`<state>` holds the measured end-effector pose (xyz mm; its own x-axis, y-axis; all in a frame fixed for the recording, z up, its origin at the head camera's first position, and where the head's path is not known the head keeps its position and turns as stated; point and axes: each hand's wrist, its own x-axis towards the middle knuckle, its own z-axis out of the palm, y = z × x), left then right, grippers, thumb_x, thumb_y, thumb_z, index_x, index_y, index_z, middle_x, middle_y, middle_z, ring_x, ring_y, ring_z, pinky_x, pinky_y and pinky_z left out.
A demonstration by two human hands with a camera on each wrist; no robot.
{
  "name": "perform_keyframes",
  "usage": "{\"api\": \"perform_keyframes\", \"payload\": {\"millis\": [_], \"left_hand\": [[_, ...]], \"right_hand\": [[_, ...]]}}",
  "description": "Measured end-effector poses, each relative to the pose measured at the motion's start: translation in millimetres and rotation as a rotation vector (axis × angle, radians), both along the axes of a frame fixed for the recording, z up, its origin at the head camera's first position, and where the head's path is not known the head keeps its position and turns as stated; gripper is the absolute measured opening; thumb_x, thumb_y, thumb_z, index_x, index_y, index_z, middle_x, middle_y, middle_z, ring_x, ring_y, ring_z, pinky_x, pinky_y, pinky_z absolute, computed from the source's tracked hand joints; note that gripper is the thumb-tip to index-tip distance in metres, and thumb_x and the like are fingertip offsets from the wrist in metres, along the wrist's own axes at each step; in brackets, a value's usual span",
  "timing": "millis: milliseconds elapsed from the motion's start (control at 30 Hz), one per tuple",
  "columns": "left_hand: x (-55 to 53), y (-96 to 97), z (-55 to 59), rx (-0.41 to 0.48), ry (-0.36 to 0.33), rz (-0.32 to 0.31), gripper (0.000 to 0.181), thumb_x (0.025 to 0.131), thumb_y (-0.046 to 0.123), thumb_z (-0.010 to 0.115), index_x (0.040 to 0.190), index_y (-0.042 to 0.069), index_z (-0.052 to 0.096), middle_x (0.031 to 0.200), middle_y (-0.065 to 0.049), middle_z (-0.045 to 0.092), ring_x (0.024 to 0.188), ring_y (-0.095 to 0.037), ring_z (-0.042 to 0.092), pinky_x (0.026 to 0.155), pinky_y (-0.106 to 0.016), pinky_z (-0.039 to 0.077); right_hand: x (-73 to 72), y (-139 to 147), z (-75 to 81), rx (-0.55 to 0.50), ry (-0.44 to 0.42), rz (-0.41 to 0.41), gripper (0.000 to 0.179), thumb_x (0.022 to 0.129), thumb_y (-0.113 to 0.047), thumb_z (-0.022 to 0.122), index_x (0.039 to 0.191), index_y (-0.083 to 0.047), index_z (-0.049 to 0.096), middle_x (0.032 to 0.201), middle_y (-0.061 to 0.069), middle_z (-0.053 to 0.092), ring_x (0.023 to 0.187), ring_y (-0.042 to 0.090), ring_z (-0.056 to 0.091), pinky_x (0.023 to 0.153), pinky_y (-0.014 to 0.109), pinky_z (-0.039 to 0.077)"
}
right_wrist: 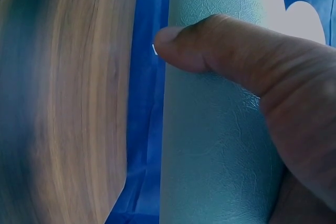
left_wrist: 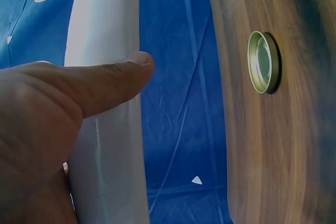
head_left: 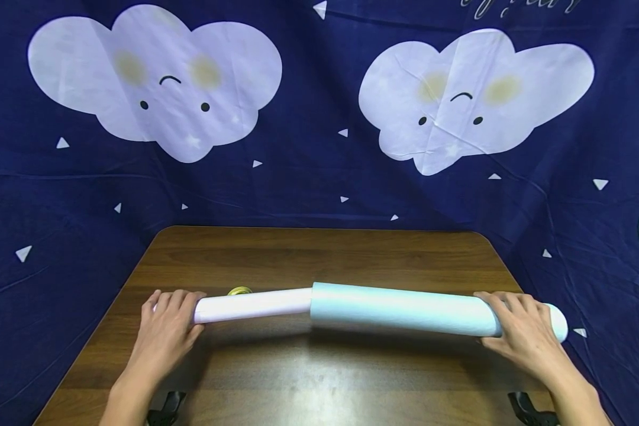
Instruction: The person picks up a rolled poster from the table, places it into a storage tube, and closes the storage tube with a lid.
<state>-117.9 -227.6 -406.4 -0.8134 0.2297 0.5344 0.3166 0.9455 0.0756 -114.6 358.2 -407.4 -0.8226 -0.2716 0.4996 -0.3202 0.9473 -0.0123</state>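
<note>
Rolled mat (head_left: 399, 309) lies across the wooden table (head_left: 298, 254), its thinner white inner roll (head_left: 255, 305) sticking out leftward. Left hand (head_left: 166, 331) curls over the white end; right hand (head_left: 522, 331) wraps the teal end (thumbs pressed on). Small round tin (left_wrist: 264, 62) just behind.

My left hand (head_left: 166, 324) grips the pale lilac-white inner roll (head_left: 252, 305); my right hand (head_left: 522, 331) grips the light teal outer roll (head_left: 404, 309), whose surface shows a fine leather-like grain in the right wrist view. The table (head_left: 309, 254) is dark brown with wood-grain streaks. The small ring (left_wrist: 264, 62) on it is yellow-green with a metallic sheen. The backdrop cloth (head_left: 309, 171) is navy blue, printed with white clouds bearing black dot eyes and yellow cheeks, plus scattered white triangles.
</note>
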Motion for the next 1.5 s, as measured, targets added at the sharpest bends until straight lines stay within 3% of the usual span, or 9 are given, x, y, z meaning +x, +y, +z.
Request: {"api": "perform_keyframes", "payload": {"millis": [400, 1500], "left_hand": [[-6.0, 7.4, -1.4, -0.007, 0.025, -0.032, 0.054, 0.057, 0.009, 0.085, 0.104, 0.007, 0.06, 0.094, -0.015, 0.063, 0.094, -0.039, 0.056, 0.097, -0.061, 0.031], [-12.3, 48.1, -8.2, -0.008, -0.05, -0.032, 0.055, 0.059, 0.014, 0.088, 0.106, 0.008, 0.06, 0.098, -0.014, 0.065, 0.098, -0.036, 0.057, 0.1, -0.061, 0.032]], "right_hand": [[-1.1, -4.3, -0.1, 0.005, 0.001, 0.012, 0.082, 0.042, -0.023, 0.083, 0.119, -0.018, 0.055, 0.1, 0.014, 0.061, 0.094, 0.039, 0.049, 0.076, 0.057, 0.032], [-9.9, -27.0, -3.0, 0.008, -0.018, 0.043, 0.082, 0.044, -0.024, 0.085, 0.12, -0.017, 0.054, 0.102, 0.014, 0.061, 0.094, 0.04, 0.051, 0.08, 0.057, 0.033]]}}
